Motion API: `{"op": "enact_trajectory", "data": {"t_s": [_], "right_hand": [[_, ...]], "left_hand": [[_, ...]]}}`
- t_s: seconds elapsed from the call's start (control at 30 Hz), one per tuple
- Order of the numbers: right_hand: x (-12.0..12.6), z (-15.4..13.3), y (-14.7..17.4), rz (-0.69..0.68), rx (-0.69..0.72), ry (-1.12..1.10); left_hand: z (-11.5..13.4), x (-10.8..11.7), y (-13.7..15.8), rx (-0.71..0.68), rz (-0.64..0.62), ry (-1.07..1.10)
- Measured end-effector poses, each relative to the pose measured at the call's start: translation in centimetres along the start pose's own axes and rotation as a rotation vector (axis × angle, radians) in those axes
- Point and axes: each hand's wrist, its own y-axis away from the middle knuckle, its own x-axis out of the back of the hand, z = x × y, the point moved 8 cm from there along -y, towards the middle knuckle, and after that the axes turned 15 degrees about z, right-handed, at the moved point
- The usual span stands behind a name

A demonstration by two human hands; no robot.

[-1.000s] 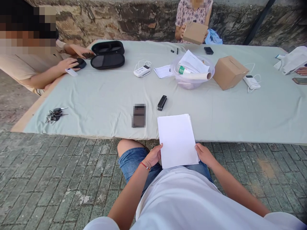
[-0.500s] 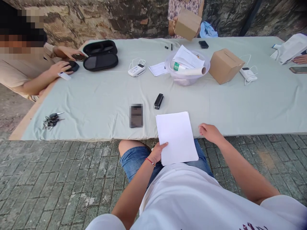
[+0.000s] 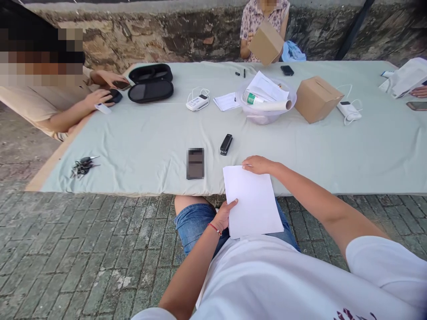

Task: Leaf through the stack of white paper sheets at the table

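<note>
A stack of white paper sheets (image 3: pixel 251 202) lies partly over the table's near edge and partly above my lap. My left hand (image 3: pixel 227 215) grips its left side, thumb on top and the other fingers hidden underneath. At the far edge of the stack, my right hand (image 3: pixel 258 164) has its fingers closed on the paper near the middle of that edge. Just beyond the sheets lies a black stapler (image 3: pixel 226 145). Left of it rests a dark flat rectangular thing (image 3: pixel 195 163), blurred out in part.
Keys (image 3: pixel 83 166) lie at the left. Farther back are an open black case (image 3: pixel 151 91), a clear bowl (image 3: pixel 263 116) of papers and rolls, a cardboard box (image 3: pixel 318 100) and white corded devices. A person at left handles dark objects; another across holds a box (image 3: pixel 267 43).
My right hand has moved left from beside the paper onto its far edge. My left hand keeps its hold. The view has shifted slightly, and the person across has tilted the box.
</note>
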Motion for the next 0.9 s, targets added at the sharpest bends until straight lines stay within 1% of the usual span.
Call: {"op": "enact_trajectory", "data": {"t_s": [0.07,0.1,0.23,0.3,0.37,0.4,0.43,0.5,0.53,0.6,0.63,0.67,0.73,0.8,0.83,0.9], "right_hand": [[0.6,0.2,0.1,0.083,-0.063,0.039],[0.6,0.1,0.1,0.104,-0.075,0.054],[-0.7,-1.2,-0.4,0.044,-0.003,0.031],[-0.6,-1.6,-1.0,0.104,-0.003,0.038],[-0.2,-1.6,-1.6,0.168,-0.044,0.068],[-0.3,-1.8,-1.9,0.156,-0.049,0.076],[-0.7,-2.1,-2.1,0.117,-0.041,0.078],[-1.1,-2.9,-2.3,0.055,-0.009,0.083],[-1.0,-3.4,-2.4,0.066,0.011,0.093],[-0.3,-4.7,-2.4,0.151,0.084,0.133],[0.0,-5.6,-2.4,0.182,0.148,0.158],[-0.1,-6.5,-2.2,0.173,0.226,0.18],[-0.9,-7.9,-1.8,0.062,0.357,0.222],[-1.4,-8.3,-1.7,-0.025,0.383,0.254],[-1.2,-8.3,-1.7,-0.026,0.368,0.257],[-0.6,-8.3,-1.9,0.014,0.354,0.229]], "left_hand": [[0.1,-0.1,-0.1,0.002,0.003,-0.013],[0.1,-0.2,-0.1,0.0,0.0,-0.023],[0.5,-0.8,-0.2,-0.009,-0.012,-0.037],[0.7,-1.0,-0.2,-0.02,0.012,-0.04],[0.9,-1.2,-0.1,-0.038,0.041,-0.069],[1.0,-1.4,0.0,-0.051,0.047,-0.09],[1.1,-1.7,0.1,-0.068,0.047,-0.11],[1.3,-2.2,0.2,-0.101,0.036,-0.145],[1.4,-2.4,0.2,-0.113,0.035,-0.158],[1.5,-2.6,0.1,-0.119,0.047,-0.182],[1.5,-2.6,0.0,-0.116,0.058,-0.194],[1.6,-2.6,-0.1,-0.113,0.067,-0.203],[1.7,-2.7,-0.1,-0.118,0.08,-0.216],[1.9,-2.9,0.1,-0.145,0.085,-0.227],[2.1,-3.0,0.3,-0.164,0.084,-0.236],[2.4,-3.4,0.8,-0.202,0.075,-0.266]]}}
